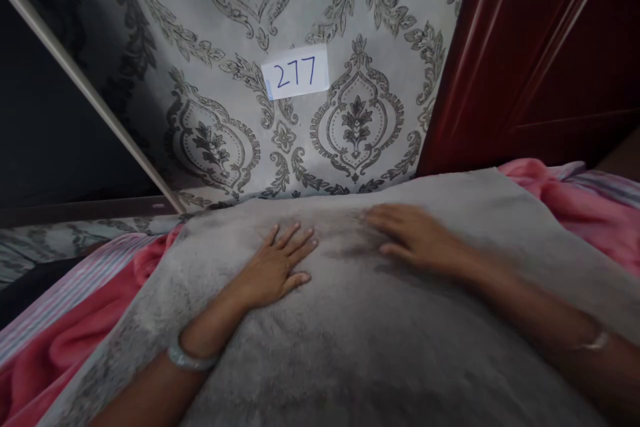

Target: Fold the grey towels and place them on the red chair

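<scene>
A grey, soft-looking cloth lies spread out in front of me, reaching up to the wall. My left hand rests flat on it with the fingers spread, and nothing is in the hand. To the right, my right hand is over the same cloth, blurred by motion, its fingers stretched out toward the left. Whether the right palm touches the cloth I cannot tell. A bracelet circles my left wrist, and a thin bangle is on the right one.
Pink-red fabric shows beyond the cloth's left edge, beside striped fabric. More pink fabric lies at the right. Behind stands a patterned wall bearing a paper marked 277. Dark red wooden panelling is on the right.
</scene>
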`<state>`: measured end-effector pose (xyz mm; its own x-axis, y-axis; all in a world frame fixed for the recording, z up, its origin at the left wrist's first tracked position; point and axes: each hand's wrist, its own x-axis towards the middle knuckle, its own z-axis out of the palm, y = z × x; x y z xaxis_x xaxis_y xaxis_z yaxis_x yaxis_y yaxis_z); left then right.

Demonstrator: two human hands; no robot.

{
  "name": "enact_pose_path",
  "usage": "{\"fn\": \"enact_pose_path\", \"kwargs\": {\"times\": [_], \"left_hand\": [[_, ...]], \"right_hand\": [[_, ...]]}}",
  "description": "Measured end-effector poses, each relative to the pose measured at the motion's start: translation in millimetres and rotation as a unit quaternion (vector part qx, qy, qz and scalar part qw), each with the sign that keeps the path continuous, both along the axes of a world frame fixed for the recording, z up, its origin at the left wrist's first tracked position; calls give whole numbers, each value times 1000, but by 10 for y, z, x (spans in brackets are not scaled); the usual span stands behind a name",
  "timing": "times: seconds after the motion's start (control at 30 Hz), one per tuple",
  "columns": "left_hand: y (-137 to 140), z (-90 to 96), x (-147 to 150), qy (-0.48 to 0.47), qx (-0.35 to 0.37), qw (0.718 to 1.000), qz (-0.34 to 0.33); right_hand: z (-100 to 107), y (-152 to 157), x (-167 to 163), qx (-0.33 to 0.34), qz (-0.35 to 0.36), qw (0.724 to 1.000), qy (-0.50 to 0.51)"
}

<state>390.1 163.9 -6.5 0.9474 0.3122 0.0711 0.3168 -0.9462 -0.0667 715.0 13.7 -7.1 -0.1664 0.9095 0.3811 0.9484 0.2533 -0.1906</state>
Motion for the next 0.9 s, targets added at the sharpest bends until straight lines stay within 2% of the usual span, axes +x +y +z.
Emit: {"fn": "enact_pose_path", "kwargs": {"times": [0.07, 0.17, 0.23, 0.37, 0.5, 0.6, 0.73, 0.9], "left_hand": [[127, -160, -39, 18, -3, 999, 36], [317, -228, -132, 6, 17, 993, 116], [408, -192, -186, 10, 25, 983, 180], [528, -75, -291, 41, 42, 954, 295], [654, 21, -462, 47, 41, 926, 373], [762, 64, -598, 35, 0, 900, 435], [851, 65, -688, 18, -58, 890, 452], [853, 39, -682, -8, -52, 892, 450]], "right_hand": [[-261, 107, -122, -54, 21, 997, -48], [-487, 182, 47, -78, -29, 994, -70], [-506, 191, 253, -83, -80, 991, -70], [-418, 134, 627, -78, -169, 979, -77], [-364, -29, 1058, -105, -329, 938, -39], [-388, -134, 1381, -141, -386, 912, 10], [-468, -160, 1576, -145, -384, 911, 48], [-564, -136, 1610, -131, -377, 916, 52]]}}
